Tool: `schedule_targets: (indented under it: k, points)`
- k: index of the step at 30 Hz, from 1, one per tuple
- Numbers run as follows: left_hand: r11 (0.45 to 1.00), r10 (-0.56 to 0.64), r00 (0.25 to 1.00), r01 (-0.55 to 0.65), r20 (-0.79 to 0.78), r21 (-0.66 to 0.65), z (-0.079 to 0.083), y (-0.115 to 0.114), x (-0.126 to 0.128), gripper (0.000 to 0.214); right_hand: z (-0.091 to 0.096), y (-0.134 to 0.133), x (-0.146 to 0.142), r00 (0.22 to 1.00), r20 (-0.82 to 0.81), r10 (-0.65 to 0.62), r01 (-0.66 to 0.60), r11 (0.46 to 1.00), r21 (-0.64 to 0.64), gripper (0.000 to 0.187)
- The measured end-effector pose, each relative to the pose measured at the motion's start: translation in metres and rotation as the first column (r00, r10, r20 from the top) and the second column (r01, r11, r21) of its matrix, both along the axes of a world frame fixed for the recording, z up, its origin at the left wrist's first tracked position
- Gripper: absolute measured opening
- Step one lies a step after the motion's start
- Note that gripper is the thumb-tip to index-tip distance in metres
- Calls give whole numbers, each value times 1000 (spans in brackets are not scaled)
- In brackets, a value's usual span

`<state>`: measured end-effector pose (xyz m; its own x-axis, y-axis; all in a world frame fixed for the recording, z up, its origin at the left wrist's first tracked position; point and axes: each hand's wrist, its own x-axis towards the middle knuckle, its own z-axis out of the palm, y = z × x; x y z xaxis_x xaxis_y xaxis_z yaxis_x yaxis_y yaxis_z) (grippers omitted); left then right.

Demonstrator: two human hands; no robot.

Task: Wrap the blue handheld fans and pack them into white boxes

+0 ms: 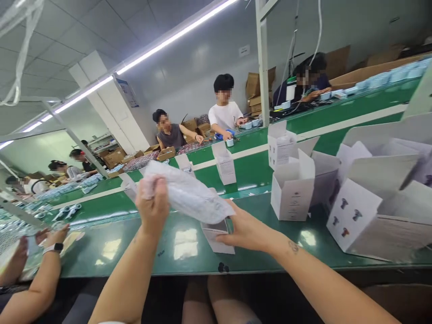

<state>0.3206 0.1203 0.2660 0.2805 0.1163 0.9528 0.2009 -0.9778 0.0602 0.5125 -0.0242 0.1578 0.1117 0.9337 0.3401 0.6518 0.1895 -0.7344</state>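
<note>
My left hand (153, 198) is closed on one end of a white translucent wrapped packet (191, 193); what is inside it cannot be made out. The packet slants down to the right, its lower end above a small white box (216, 236) on the green bench. My right hand (245, 227) grips that box by its right side, thumb across the front and fingers behind. The packet hides the box's upper part.
Several open white boxes (292, 193) stand on the bench at my right, the nearest with printed pictures (353, 213). More boxes (224, 166) stand on the green conveyor (249, 175). A co-worker's hands (50, 238) are at the left. People sit across the line.
</note>
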Motion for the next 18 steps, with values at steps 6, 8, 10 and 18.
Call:
schedule_targets:
  k: [6, 8, 10, 18]
  points:
    - [939, -190, 858, 300, -478, 165, 15, 7, 2, 7, -6, 11, -6, 1000, -24, 16, -16, 1000, 20, 78]
    - [919, -169, 722, 361, -670, 157, 32, 3, -1, 5, -5, 9, -5, 999, -3, 44, -44, 999, 24, 74]
    - [911, -108, 568, 385, -816, 148, 52, -5, 2, 4, -4, 8, -2, 999, -11, 50, -50, 998, 25, 73]
    - [950, -103, 238, 310, -966, -25, 91, -24, 29, 21, -7, 8, 4, 978, -133, 159, -152, 987, 60, 69]
